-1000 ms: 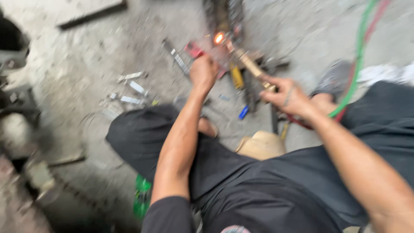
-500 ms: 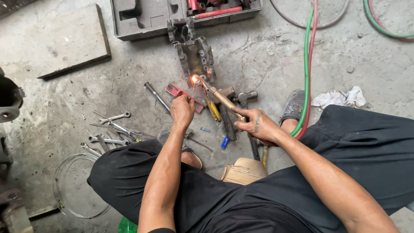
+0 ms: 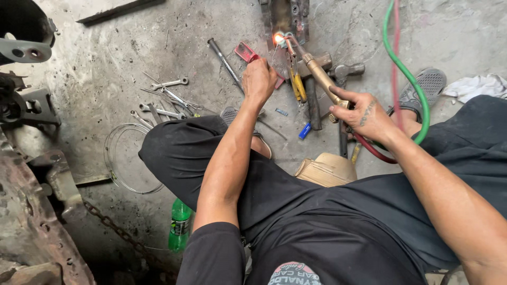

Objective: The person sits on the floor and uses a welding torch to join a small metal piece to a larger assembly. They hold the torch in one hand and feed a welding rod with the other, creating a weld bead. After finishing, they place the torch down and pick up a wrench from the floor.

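Vs half a second ago: view dropped and shifted, grey tool case gone from the top edge, green bottle [image 3: 180, 226] now visible by the left knee. Hands hold the same pose. Right hand [image 3: 364, 113] grip closed on the brass torch [image 3: 321, 78], flame tip [image 3: 278, 38] on the metal part [image 3: 288, 18] at the top of the floor [image 3: 105, 68]. Left hand [image 3: 259, 79] is closed beside the flame; what it holds, can't tell. Green hose [image 3: 404, 68] and red hose [image 3: 372, 150] run from the torch. Bottle: green plastic, dark label band. Tan cardboard box [image 3: 326, 170] against the right thigh.
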